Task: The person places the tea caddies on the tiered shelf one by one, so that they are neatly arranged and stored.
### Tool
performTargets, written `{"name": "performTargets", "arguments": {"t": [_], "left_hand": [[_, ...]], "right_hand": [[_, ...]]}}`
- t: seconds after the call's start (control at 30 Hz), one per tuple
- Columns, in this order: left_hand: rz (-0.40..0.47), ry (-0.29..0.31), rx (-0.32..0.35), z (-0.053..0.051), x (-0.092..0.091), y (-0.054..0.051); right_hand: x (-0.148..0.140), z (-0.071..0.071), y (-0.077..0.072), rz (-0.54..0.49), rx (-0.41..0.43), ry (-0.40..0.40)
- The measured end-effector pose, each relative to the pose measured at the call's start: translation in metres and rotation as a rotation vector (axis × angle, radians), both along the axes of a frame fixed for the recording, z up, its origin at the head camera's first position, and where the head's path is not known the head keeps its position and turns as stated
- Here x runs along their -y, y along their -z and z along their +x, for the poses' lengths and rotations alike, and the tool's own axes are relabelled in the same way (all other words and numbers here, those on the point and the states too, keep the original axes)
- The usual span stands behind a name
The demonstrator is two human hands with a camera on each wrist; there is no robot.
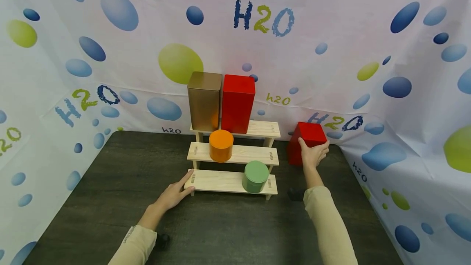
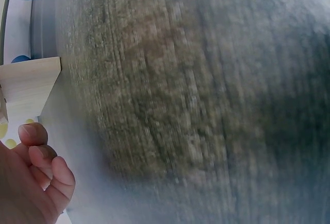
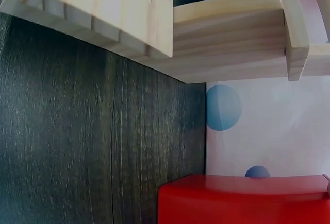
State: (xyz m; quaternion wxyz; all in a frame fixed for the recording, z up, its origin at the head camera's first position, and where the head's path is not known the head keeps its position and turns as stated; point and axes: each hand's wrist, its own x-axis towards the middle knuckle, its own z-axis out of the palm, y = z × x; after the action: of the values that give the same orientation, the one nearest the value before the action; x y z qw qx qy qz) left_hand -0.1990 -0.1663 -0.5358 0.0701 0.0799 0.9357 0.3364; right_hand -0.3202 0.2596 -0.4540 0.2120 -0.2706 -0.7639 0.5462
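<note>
A pale three-step wooden stand [image 1: 218, 180] stands on the dark table. My left hand [image 1: 171, 195] holds the left end of its lowest step, index finger on the board and thumb at the front edge. In the left wrist view, that hand's other fingers [image 2: 63, 175] are curled beside a wooden part. My right hand [image 1: 315, 154] grips a red rectangular tin [image 1: 309, 132] from above, right of the stand; the right wrist view shows the tin at its bottom edge. On the top step are a gold tin [image 1: 204, 103] and another red tin [image 1: 237, 105].
An orange round tin [image 1: 220, 145] sits on the middle step, and a green round tin [image 1: 255, 176] at the right of the lowest step. A white cloth printed with bubbles [image 1: 228, 52] hangs behind and along both sides of the dark table [image 1: 228, 228].
</note>
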Motion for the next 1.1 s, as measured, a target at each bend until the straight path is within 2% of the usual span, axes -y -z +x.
{"name": "performTargets", "arguments": {"t": [0.17,0.4,0.6,0.93,1.1], "left_hand": [[0.014,0.004,0.010,0.001,0.000,-0.001],[0.012,0.001,0.005,0.003,0.001,0.000],[0.001,0.001,0.003,0.002,0.002,0.001],[-0.001,0.002,-0.008,0.002,0.001,-0.002],[-0.002,0.012,-0.026,0.001,0.000,-0.001]], "right_hand": [[-0.001,0.004,0.004,0.055,0.012,0.014],[-0.001,0.013,0.011,0.120,-0.028,0.001],[0.001,0.018,0.013,0.104,-0.042,0.001],[0.008,0.005,0.013,0.022,-0.053,0.064],[0.006,0.005,0.013,-0.003,-0.084,0.083]]}}
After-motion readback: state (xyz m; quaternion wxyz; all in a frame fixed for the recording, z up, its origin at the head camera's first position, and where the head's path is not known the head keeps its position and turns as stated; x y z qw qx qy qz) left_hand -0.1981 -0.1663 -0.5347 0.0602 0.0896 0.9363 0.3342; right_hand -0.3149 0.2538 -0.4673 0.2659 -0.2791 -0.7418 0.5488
